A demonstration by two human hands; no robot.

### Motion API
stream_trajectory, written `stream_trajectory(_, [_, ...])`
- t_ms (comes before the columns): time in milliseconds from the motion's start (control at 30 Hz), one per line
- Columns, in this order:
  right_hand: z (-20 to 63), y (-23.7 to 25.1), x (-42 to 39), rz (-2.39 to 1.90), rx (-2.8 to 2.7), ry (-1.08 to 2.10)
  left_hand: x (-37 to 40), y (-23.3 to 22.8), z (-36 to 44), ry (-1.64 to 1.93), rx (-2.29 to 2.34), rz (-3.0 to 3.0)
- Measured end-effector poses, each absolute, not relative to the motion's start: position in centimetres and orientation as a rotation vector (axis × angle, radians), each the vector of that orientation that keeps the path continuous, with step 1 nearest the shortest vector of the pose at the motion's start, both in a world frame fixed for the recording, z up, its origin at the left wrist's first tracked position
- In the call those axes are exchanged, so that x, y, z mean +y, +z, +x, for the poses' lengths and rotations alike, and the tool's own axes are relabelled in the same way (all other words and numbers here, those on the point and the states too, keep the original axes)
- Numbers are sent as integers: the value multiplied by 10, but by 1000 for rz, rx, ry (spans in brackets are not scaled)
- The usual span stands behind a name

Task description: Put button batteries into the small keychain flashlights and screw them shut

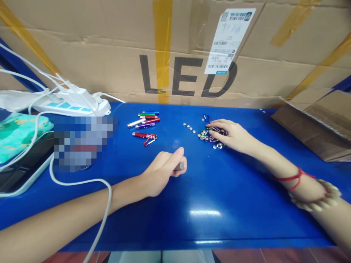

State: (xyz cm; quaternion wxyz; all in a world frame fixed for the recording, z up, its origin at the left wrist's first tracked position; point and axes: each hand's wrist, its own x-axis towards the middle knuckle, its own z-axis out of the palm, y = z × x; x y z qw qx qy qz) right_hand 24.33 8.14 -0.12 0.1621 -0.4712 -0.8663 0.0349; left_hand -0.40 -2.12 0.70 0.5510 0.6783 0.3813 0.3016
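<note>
Centrally in the frame, a small grey metal cylinder (179, 166) is pinched in the left hand (161, 173), whose fingers are curled shut around it with the thumb laid along the top; only the cylinder's end is seen past the fingers. Right of centre, the right hand (231, 136) is laid with fingers stretched out over a heap of small metal parts and clips (211, 138), the fingertips touching the heap; whether anything is pinched there cannot be told. A short row of button cells (189, 127) is set just left of that heap on the blue surface (208, 197). Further left, a cluster of small pen lights (146, 122) in red, green, blue and silver is seen, with a red carabiner (150, 140) beside the nearest one. Between the two hands the surface is crossed by nothing. At the upper left a white power strip (74, 104) is placed, and a white cable (104, 204) is draped over the left forearm. A tablet (19, 171) is found at the left edge. Across the back a cardboard box (175, 47) marked LED is stood, bearing a shipping label (229, 40).
</note>
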Motion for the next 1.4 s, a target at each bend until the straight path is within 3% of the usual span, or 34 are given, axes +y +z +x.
stream_trajectory(400, [237,2,80,-1248,-2375,-57,-21,6,-4,733,875,1587])
stream_trajectory(767, [236,10,72,-1221,-2131,74,-30,7,-3,882,815,1756])
stream_trajectory(1067, [196,27,15,-922,-1961,966,-27,10,-4,758,835,1904])
stream_trajectory(1400, [190,24,2,-843,-1956,1063,-23,5,-1,801,823,2069])
